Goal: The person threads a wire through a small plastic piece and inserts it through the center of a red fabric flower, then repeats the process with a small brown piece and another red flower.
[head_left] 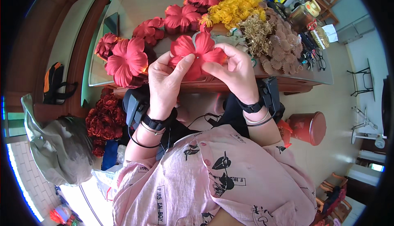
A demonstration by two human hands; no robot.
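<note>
holding one red flower between them, both hands are pinched narrow at opposite sides.

Red artificial flower layer, one piece. Broad, rounded petals, creased lengthwise and spread flat around a small pale dot at the centre; an orange-yellow tinge shows on the rim at three o'clock. Petals visible at ten, twelve, three and six o'clock; a gap separates those at ten and twelve. Pose: open face up toward the viewer, raised in both hands at twelve o'clock in the view. Left hand grips the nine o'clock side, thumb on the face near the dot; right hand grips the three o'clock side, thumb at four.
</note>
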